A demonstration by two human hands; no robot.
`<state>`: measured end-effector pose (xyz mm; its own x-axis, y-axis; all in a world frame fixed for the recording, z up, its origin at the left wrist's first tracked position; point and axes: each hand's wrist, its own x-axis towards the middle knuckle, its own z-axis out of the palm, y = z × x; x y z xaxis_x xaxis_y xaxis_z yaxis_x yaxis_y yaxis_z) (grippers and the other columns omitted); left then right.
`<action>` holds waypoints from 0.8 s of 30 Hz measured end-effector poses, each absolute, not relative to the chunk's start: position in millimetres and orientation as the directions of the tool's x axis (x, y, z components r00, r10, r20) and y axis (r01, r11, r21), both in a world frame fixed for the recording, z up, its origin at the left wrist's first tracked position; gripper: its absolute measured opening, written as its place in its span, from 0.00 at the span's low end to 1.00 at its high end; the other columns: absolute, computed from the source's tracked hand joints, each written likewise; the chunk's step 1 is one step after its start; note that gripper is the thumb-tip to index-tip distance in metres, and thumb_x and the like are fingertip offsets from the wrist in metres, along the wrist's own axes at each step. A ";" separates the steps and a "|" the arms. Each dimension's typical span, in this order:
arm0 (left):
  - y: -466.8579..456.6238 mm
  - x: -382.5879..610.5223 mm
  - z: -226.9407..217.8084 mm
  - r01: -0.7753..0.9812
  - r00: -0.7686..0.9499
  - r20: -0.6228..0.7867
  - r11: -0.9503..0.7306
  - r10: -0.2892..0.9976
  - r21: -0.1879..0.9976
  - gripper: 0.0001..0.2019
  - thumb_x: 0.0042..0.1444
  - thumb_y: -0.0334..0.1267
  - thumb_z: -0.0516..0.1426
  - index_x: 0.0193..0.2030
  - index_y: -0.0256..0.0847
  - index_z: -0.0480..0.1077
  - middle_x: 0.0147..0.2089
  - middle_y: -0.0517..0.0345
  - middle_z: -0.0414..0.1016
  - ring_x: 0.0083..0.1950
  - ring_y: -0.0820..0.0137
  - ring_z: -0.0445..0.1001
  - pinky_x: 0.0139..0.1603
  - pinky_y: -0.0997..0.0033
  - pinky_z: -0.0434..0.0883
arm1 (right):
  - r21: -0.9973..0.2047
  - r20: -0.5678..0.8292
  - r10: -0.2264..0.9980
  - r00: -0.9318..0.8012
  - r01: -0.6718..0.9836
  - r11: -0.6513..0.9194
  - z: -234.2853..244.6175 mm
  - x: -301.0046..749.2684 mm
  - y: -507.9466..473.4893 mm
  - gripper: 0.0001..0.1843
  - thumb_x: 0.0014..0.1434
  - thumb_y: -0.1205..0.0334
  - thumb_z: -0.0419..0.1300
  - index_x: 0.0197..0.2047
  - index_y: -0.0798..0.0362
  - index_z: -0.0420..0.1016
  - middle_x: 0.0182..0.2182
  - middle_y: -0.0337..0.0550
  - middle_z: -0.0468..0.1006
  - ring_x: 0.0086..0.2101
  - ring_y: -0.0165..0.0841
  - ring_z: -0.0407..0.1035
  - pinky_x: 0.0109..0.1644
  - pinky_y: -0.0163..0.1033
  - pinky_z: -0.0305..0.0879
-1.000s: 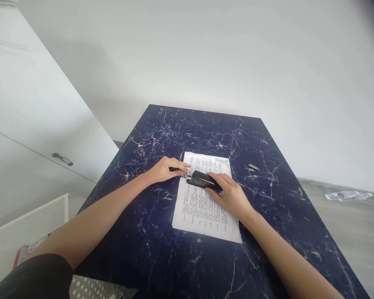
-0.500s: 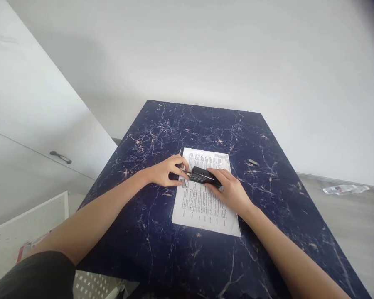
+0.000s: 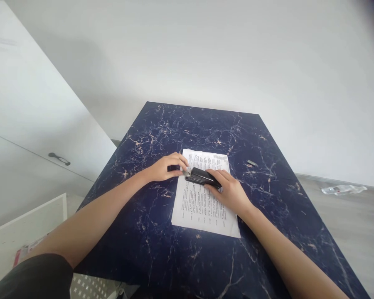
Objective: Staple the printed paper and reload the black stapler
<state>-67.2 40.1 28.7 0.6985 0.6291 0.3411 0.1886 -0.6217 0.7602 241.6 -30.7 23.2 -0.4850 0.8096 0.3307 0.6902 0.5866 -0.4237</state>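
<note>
A black stapler [image 3: 204,177] lies on a sheet of printed paper [image 3: 202,207]. My right hand [image 3: 227,189] is closed around its right end. Just off the stapler's left end, my left hand [image 3: 166,167] pinches a small silver strip of staples [image 3: 185,173] between thumb and fingers. The strip's tip points at the stapler's front; whether it touches or enters it, I cannot tell.
Right of the paper, a small grey piece [image 3: 252,163], perhaps more staples, lies on the dark blue marbled table [image 3: 187,124]. A clear plastic wrapper [image 3: 344,189] is on the floor to the right. A white cabinet [image 3: 34,112] stands at left.
The strip of staples lay on the paper under my left hand; now my left thumb and fingers hold it up at the stapler's front. My right hand and the stapler have stayed put.
</note>
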 end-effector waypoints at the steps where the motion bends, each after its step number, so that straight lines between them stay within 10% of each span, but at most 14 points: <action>1: 41.1 -68.6 27.9 0.188 0.643 0.358 -0.593 0.677 0.783 0.07 0.66 0.40 0.61 0.47 0.46 0.78 0.53 0.49 0.78 0.53 0.61 0.75 0.57 0.54 0.71 | -0.426 0.331 0.810 -0.484 0.689 0.586 23.5 241.6 -30.7 0.22 0.71 0.55 0.55 0.66 0.47 0.69 0.49 0.52 0.79 0.46 0.45 0.75 0.45 0.50 0.77; 6: 44.6 -72.9 21.1 0.170 0.461 0.330 -0.447 0.824 0.878 0.11 0.64 0.44 0.64 0.46 0.40 0.73 0.40 0.52 0.79 0.35 0.70 0.74 0.37 0.67 0.70 | -0.440 0.317 0.817 -0.481 0.689 0.576 23.3 242.2 -30.9 0.22 0.71 0.55 0.55 0.65 0.48 0.69 0.49 0.52 0.79 0.45 0.45 0.75 0.44 0.51 0.78; 24: 47.2 -73.8 16.8 0.149 0.583 0.334 -0.502 0.740 0.852 0.05 0.65 0.36 0.60 0.42 0.40 0.78 0.37 0.55 0.78 0.31 0.74 0.70 0.34 0.71 0.69 | -0.470 0.305 0.826 -0.474 0.679 0.564 21.7 243.1 -30.7 0.21 0.70 0.56 0.56 0.64 0.49 0.69 0.50 0.52 0.79 0.46 0.44 0.74 0.46 0.50 0.76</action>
<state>-73.8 47.2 16.8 0.5830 0.7404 0.3345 0.1490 -0.5022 0.8518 243.1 -30.7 21.7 -0.4743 0.8258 0.3051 0.6795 0.5637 -0.4696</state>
